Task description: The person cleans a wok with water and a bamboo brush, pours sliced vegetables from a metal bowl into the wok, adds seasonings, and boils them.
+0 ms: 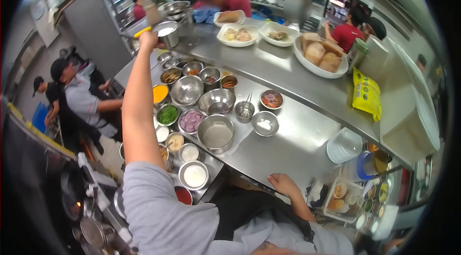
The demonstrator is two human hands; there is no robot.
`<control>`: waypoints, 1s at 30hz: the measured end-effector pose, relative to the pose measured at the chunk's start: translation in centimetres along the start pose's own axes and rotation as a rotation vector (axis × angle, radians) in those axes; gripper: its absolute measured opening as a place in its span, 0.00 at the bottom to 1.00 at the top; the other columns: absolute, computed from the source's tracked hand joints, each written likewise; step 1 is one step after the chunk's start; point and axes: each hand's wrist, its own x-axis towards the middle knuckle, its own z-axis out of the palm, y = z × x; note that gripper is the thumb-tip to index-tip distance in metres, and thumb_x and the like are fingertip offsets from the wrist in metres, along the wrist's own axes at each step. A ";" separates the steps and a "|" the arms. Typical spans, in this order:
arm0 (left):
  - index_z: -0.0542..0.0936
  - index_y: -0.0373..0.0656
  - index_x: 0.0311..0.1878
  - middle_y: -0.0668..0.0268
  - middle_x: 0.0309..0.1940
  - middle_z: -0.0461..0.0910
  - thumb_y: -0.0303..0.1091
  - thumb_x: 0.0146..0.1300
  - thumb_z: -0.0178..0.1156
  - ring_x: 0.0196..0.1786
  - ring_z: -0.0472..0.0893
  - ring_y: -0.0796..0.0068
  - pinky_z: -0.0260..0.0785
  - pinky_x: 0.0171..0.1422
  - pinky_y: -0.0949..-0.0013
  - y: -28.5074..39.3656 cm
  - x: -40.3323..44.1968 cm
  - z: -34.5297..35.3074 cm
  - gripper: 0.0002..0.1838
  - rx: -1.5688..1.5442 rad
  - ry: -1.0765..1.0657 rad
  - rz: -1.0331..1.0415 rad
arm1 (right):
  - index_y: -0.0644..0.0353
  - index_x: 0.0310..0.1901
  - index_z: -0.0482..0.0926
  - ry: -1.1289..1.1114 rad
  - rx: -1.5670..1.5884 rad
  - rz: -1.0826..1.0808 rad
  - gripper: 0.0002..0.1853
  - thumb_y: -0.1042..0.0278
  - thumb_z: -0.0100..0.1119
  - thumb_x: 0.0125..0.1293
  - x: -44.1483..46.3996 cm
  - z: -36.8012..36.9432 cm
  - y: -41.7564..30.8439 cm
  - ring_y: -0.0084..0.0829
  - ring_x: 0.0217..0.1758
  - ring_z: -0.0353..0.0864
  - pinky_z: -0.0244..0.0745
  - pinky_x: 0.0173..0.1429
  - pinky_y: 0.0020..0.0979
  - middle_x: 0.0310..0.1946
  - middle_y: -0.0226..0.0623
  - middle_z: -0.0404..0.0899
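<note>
My left hand (148, 39) is raised at the end of my stretched arm, up at the steel shelf. Its fingers are closed around a yellow handle (142, 32); what the handle belongs to is hidden. Right beside that hand stands a steel pot (168, 35) with white contents. My right hand (284, 184) rests at the front edge of the steel counter (302, 147), fingers curled in, nothing seen in it. Between my arms sit several steel bowls, among them a large bowl (215, 133), sliced onions (191, 121), chopped greens (167, 114) and a small bowl (265, 124).
White dishes of food (237, 35) and a bowl of bread-like blocks (321, 57) stand on the raised shelf, with a yellow packet (366, 94) farther right. Stacked white bowls (344, 145) are at the counter's right. Co-workers (86, 94) stand left and beyond the shelf.
</note>
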 end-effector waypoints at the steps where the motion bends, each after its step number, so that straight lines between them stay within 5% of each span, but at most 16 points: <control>1: 0.79 0.18 0.39 0.45 0.30 0.86 0.33 0.68 0.58 0.26 0.89 0.55 0.83 0.26 0.61 1.0 -2.9 -1.1 0.19 -0.002 -0.021 -0.004 | 0.62 0.42 0.85 -0.027 -0.003 -0.075 0.27 0.44 0.48 0.77 0.6 -0.1 -0.1 0.60 0.42 0.82 0.76 0.48 0.50 0.35 0.58 0.83; 4: 0.77 0.17 0.40 0.45 0.30 0.84 0.31 0.70 0.57 0.26 0.89 0.56 0.85 0.27 0.62 0.1 -9.9 -4.6 0.18 -0.016 -0.062 -0.006 | 0.63 0.43 0.85 -0.072 0.072 -0.202 0.25 0.45 0.51 0.77 2.8 -1.3 -3.3 0.56 0.37 0.82 0.76 0.44 0.46 0.34 0.58 0.82; 6: 0.77 0.20 0.38 0.47 0.29 0.84 0.31 0.70 0.56 0.25 0.88 0.57 0.84 0.26 0.62 -1.6 -15.4 -6.4 0.16 -0.076 -0.072 0.013 | 0.64 0.43 0.86 -0.092 0.115 -0.251 0.23 0.48 0.54 0.76 3.7 -3.6 -8.2 0.47 0.34 0.85 0.77 0.42 0.41 0.31 0.51 0.84; 9: 0.75 0.29 0.32 0.51 0.26 0.83 0.31 0.70 0.56 0.24 0.88 0.60 0.84 0.27 0.62 -6.2 -23.3 -8.2 0.14 0.230 -0.028 0.084 | 0.65 0.54 0.83 0.012 0.526 -0.407 0.16 0.62 0.61 0.74 6.0 -2.3 -11.9 0.26 0.32 0.83 0.76 0.40 0.30 0.30 0.37 0.84; 10: 0.73 0.32 0.29 0.53 0.24 0.82 0.31 0.69 0.56 0.24 0.87 0.62 0.83 0.26 0.63 -4.4 -28.9 -8.1 0.14 -0.050 -0.055 -0.007 | 0.66 0.60 0.80 0.013 0.680 -0.469 0.17 0.68 0.63 0.73 6.8 -1.7 -13.2 0.20 0.33 0.81 0.76 0.40 0.26 0.32 0.33 0.84; 12: 0.76 0.30 0.29 0.52 0.22 0.82 0.30 0.65 0.57 0.23 0.87 0.62 0.82 0.26 0.62 -9.0 -34.1 -8.5 0.12 0.204 -0.004 0.078 | 0.67 0.68 0.71 0.026 1.079 -0.556 0.26 0.77 0.65 0.71 7.1 -1.3 -17.3 0.19 0.36 0.82 0.77 0.41 0.23 0.40 0.34 0.83; 14: 0.73 0.31 0.27 0.57 0.22 0.80 0.30 0.65 0.57 0.23 0.87 0.65 0.81 0.25 0.64 -5.4 -42.9 -8.1 0.13 -0.018 -0.021 -0.097 | 0.65 0.73 0.64 -0.017 1.121 -0.566 0.33 0.79 0.66 0.69 6.8 -1.4 -20.0 0.18 0.39 0.82 0.78 0.42 0.22 0.44 0.36 0.82; 18: 0.71 0.33 0.26 0.58 0.18 0.78 0.31 0.66 0.57 0.23 0.88 0.64 0.77 0.24 0.65 -6.4 -52.6 -7.8 0.14 0.156 -0.004 -0.132 | 0.67 0.66 0.73 -0.060 1.241 -0.557 0.24 0.77 0.67 0.70 4.9 0.6 -22.2 0.17 0.35 0.81 0.77 0.39 0.19 0.40 0.35 0.83; 21: 0.70 0.33 0.25 0.55 0.17 0.77 0.32 0.66 0.58 0.23 0.88 0.63 0.77 0.26 0.63 -7.0 -57.2 -7.0 0.15 0.185 0.067 -0.162 | 0.68 0.51 0.83 0.018 1.117 -0.557 0.09 0.75 0.65 0.73 3.6 2.8 -21.9 0.18 0.28 0.79 0.75 0.33 0.21 0.33 0.34 0.84; 30: 0.72 0.33 0.29 0.53 0.20 0.77 0.31 0.65 0.59 0.23 0.83 0.58 0.75 0.31 0.58 -10.3 -60.9 -6.4 0.12 0.126 0.166 -0.192 | 0.68 0.49 0.84 0.212 0.737 -0.795 0.07 0.79 0.61 0.72 1.5 1.4 -21.1 0.19 0.26 0.81 0.76 0.31 0.23 0.31 0.37 0.84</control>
